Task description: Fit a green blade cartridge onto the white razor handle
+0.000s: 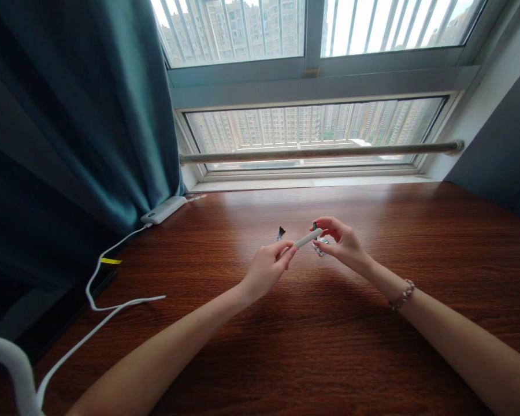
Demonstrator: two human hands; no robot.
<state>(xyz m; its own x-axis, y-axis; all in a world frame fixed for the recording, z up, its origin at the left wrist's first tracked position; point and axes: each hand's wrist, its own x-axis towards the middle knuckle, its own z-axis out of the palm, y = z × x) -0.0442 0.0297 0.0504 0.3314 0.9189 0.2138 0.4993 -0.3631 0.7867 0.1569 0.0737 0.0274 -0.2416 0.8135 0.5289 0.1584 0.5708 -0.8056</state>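
Between the thumb and fingers of my left hand (266, 268) is a slim white rod-shaped device (308, 237), tilted up to the right. My right hand (340, 240) is beside the rod's far end, with thumb and fingers curved around a small dark battery (315, 226) with a green band, held upright. Under the right fingers lies a shiny silver and green item (319, 249), partly hidden by the hand. Just beyond my left hand, a small dark piece with a silvery stem (281, 232) rests on the table. Its kind is too small to make out.
The brown wooden table (225, 352) reaches to a barred window with a horizontal rail (320, 153). At the left stand a blue curtain (125, 115), a white power strip (164, 210) and a white cable (93, 289) with a yellow tag (111, 261).
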